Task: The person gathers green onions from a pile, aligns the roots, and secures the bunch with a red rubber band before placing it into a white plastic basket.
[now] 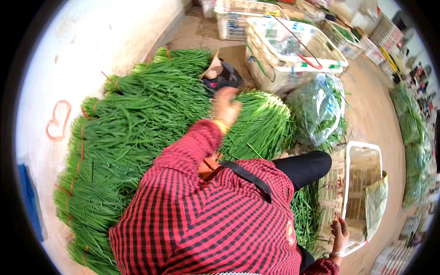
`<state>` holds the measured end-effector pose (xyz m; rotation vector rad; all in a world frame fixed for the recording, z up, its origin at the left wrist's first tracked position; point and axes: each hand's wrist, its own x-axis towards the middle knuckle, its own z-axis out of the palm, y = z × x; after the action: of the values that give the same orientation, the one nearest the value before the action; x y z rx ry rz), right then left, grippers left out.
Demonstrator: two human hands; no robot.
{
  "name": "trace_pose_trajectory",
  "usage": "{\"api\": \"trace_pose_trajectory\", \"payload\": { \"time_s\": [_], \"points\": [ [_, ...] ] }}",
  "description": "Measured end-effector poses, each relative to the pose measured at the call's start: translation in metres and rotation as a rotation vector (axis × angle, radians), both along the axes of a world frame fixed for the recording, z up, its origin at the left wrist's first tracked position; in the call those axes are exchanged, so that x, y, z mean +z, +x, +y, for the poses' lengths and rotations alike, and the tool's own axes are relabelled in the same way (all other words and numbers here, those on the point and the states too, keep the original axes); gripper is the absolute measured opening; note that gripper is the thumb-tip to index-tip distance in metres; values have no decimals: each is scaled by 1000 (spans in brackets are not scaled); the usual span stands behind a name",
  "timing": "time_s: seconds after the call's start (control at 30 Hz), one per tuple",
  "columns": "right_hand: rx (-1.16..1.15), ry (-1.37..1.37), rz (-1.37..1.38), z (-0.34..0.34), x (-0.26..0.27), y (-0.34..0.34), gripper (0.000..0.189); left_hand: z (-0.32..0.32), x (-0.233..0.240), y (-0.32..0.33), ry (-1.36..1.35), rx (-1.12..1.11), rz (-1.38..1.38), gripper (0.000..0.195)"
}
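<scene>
My left hand, blurred by motion, is over the upper left edge of a loose pile of chives, close to a dark bag-like item. Its fingers are partly curled; whether they hold anything is unclear. To the left, tied bundles of chives lie stacked along the wall, bound with red and orange ties. My right hand is low on the right, at the rim of a white plastic crate. Its fingers are bent, but I cannot tell if they grip the rim. More loose greens lie beside that crate.
A large white crate with a red-handled hook lying across it stands ahead. Right of the pile sits a clear plastic bag of greens. Bagged greens line the far right. A pale wall bounds the left.
</scene>
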<state>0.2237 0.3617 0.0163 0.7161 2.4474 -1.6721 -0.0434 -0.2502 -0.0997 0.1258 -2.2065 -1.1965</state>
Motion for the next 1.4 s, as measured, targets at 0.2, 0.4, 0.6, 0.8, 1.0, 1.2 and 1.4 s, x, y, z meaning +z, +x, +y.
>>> {"api": "trace_pose_trajectory", "payload": {
  "time_s": [0.2, 0.4, 0.6, 0.8, 1.0, 1.2, 1.4],
  "points": [
    [-901, 95, 295, 37, -52, 271, 48, 324, 95, 37, -71, -1263, 103, 35],
    [-2130, 160, 449, -131, -152, 514, 43, 465, 108, 150, -124, -1878, -81, 28],
    [-2498, -641, 742, -373, -350, 585, 21, 495, 46, 231, -325, -2203, -694, 33],
    [-2581, -452, 128, -324, -368, 480, 7, 499, 53, 253, -537, -2145, -873, 34],
    [-1935, -5, -762, -269, -379, 490, 35, 525, 82, 272, -622, -2166, -835, 31],
    [-1958, -54, -725, -286, -411, 516, 29, 560, 103, 365, -676, -2322, -787, 28],
    [-2255, -481, 292, -279, -283, 466, 24, 544, 113, 485, -675, -2812, 79, 29]
  ]
}}
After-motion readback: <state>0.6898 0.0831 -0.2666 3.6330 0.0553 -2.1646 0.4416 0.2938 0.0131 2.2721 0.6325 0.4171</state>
